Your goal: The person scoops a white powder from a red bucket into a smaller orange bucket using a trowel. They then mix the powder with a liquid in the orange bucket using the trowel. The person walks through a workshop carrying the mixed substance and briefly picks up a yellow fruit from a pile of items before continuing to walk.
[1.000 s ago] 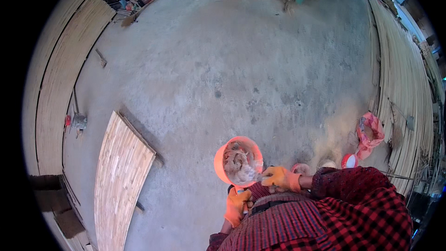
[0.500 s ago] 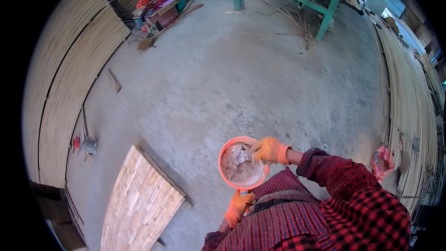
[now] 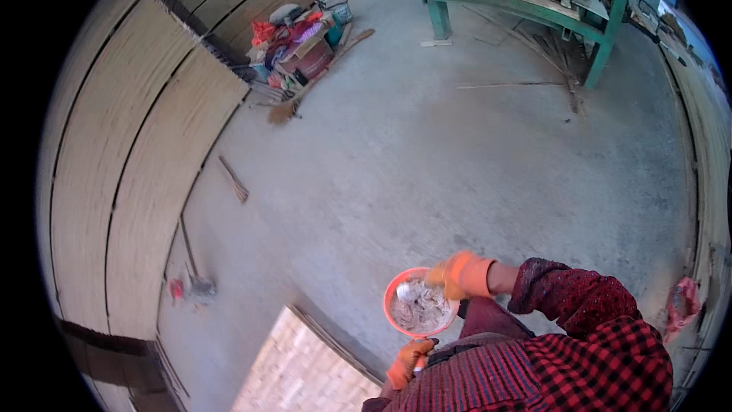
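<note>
An orange-rimmed bucket (image 3: pixel 390 316) holds a pale greyish-brown, lumpy paste (image 3: pixel 425 314). My right hand (image 3: pixel 462 275), in an orange glove, is closed at the bucket's far right rim. From it a tool with a shiny metal end (image 3: pixel 407 292) reaches into the paste; the tool's handle is hidden in the glove. My left hand (image 3: pixel 410 363), also gloved in orange, is closed just below the near rim. A dark tip and a pale bit show at its fingers, but what it holds cannot be made out.
A pale wooden panel stack (image 3: pixel 305 370) lies at the near left. Tall board stacks (image 3: pixel 145 183) line the left side, with a shovel (image 3: pixel 200 287) and brush (image 3: pixel 236 183) beside them. A green machine (image 3: pixel 440 19), a broom (image 3: pixel 285 111) and a heaped box (image 3: pixel 313 57) stand farther off.
The view has shifted, so the floor and stacks sit further right and lower. My right hand has moved the tool within the paste, and its metal end now shows near the far rim.
</note>
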`<state>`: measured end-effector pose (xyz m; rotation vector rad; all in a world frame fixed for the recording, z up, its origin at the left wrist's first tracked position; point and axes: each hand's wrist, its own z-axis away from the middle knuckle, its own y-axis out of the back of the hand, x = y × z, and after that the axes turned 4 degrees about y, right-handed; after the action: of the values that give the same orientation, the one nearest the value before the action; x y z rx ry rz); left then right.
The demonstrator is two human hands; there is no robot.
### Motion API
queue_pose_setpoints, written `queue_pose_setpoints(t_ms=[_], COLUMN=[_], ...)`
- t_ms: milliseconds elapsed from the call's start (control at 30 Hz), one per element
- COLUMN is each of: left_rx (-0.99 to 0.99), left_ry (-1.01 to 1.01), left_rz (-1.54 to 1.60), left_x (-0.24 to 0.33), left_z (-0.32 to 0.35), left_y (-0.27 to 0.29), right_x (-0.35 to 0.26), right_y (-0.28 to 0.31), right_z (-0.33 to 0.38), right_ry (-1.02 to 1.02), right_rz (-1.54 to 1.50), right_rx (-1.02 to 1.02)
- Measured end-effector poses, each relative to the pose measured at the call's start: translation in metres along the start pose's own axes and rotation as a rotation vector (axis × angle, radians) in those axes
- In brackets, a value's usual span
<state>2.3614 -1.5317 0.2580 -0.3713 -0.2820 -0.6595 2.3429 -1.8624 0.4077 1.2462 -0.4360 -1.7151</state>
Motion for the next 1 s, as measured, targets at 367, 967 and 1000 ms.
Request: queue_pose_setpoints(t_ms=[367,967,1000], left_rx=[0.353,-0.347,-0.366], left_ry=[-0.977,-0.252,-0.202], left_rz=[-0.552,0.104,0.069], left_x=[0.379,1.050,1.078], left_z=[0.065,-0.267,-0.301], left_y=[-0.033,0.180,0.192], right_x=[0.139,0.298,0.318], right_y=[0.152,0.562,0.576], right_z=[-0.293,-0.721,-0.741], right_ry=[-0.161,-0.272,-0.280], right_rz=[-1.004,-1.888,-1.955], right_rx=[0.271,-0.102,-0.074])
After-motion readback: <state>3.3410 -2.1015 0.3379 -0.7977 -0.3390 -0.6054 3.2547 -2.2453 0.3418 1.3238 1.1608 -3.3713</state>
